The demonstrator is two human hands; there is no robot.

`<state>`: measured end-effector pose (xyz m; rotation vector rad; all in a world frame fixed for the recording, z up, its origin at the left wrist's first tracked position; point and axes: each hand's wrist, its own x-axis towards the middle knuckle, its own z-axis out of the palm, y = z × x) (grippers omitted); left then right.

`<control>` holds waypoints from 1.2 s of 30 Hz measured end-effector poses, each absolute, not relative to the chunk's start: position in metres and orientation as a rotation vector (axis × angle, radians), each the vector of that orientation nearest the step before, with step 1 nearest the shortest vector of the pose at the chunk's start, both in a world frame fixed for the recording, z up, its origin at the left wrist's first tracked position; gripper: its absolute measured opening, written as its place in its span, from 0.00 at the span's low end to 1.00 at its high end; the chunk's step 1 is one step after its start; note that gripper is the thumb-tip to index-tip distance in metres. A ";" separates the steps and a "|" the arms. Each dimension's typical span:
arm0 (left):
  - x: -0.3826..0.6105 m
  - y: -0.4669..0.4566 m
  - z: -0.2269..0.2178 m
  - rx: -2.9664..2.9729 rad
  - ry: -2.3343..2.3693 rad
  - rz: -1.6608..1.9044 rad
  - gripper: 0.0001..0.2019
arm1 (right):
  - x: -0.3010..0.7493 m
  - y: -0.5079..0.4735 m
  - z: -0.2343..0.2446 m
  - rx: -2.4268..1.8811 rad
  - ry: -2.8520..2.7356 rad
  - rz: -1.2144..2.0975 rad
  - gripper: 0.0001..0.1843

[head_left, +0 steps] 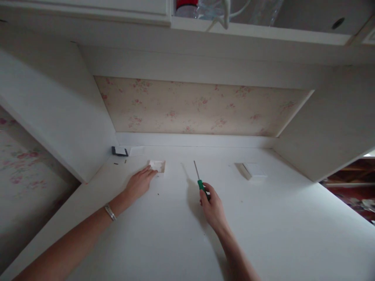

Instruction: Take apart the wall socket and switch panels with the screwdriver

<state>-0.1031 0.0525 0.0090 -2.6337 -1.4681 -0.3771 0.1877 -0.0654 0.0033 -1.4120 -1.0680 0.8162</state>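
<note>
My right hand (213,207) is closed around a green-handled screwdriver (198,176), whose thin metal shaft points away from me over the white desk top (175,234). My left hand (141,182) lies flat with fingers stretched out, fingertips touching a small white square part (158,166) on the desk. A silver bracelet (110,212) sits on my left wrist. A second white square cover (255,171) lies to the right, apart from both hands.
A small black and white object (119,151) sits in the back left corner, with tiny dark bits (120,162) near it. White side panels (58,117) enclose the desk; floral wallpaper (193,105) covers the back. An overhead shelf (258,33) holds clutter.
</note>
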 end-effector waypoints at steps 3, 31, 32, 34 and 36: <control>-0.137 0.075 0.010 -2.541 -1.557 -0.292 0.26 | 0.188 -0.064 0.005 -1.382 -0.960 0.910 0.24; -0.140 0.060 0.029 -2.431 -1.653 -0.632 0.19 | 0.216 -0.062 0.015 -1.423 -0.697 0.849 0.16; -0.127 0.043 0.029 -2.486 -1.634 -0.730 0.18 | 0.225 -0.061 0.017 -1.501 -0.742 0.791 0.17; -0.102 0.009 0.029 -2.598 -1.636 -0.911 0.14 | 0.253 -0.055 0.024 -1.657 -0.859 0.649 0.19; -0.081 -0.019 0.029 -2.684 -1.714 -1.098 0.13 | 0.291 -0.047 0.036 -1.859 -0.997 0.390 0.20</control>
